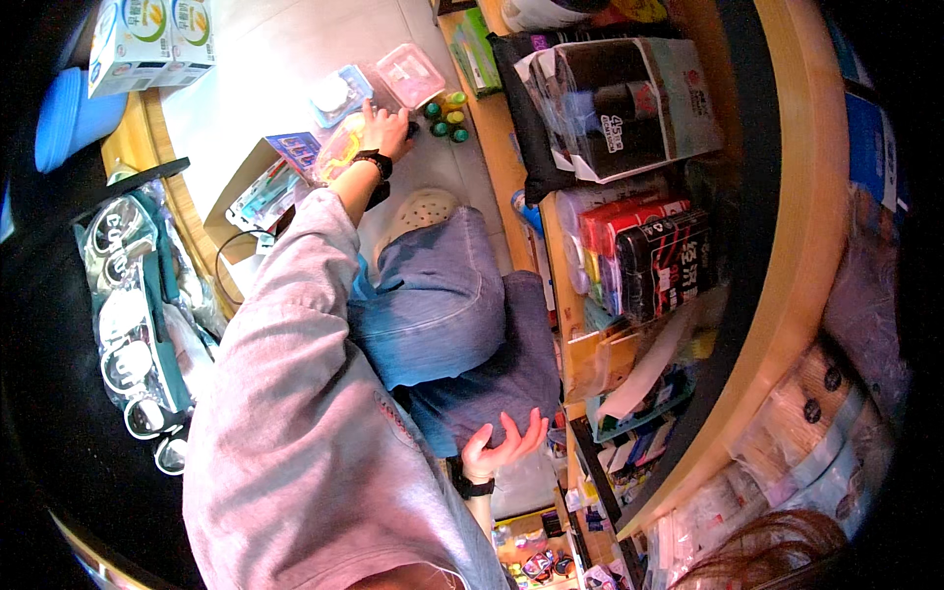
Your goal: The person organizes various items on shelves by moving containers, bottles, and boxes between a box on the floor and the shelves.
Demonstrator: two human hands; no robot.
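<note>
My left hand [385, 134] reaches out over the pale tiled floor with its fingers spread, a dark watch on the wrist. Beneath and beside it lies a clear plastic packet with a yellow-orange item [341, 151]; whether my fingers touch it is hard to tell. Just past the fingertips are a blue-rimmed plastic box [341, 96] and a pink-rimmed clear box [411, 76]. Several small bottles with green and yellow caps [446, 118] stand to the right of this hand. My right hand [505, 446] is beside my bent legs, fingers apart and loosely curled, holding nothing.
An open cardboard box [258, 195] with packaged goods stands left of my forearm. Along the right runs a wooden shelf [516, 221] with a bagged black package [627, 103] and red and black packs [664, 258]. Bagged goods [133, 317] hang at left. White cartons [151, 44] are at upper left.
</note>
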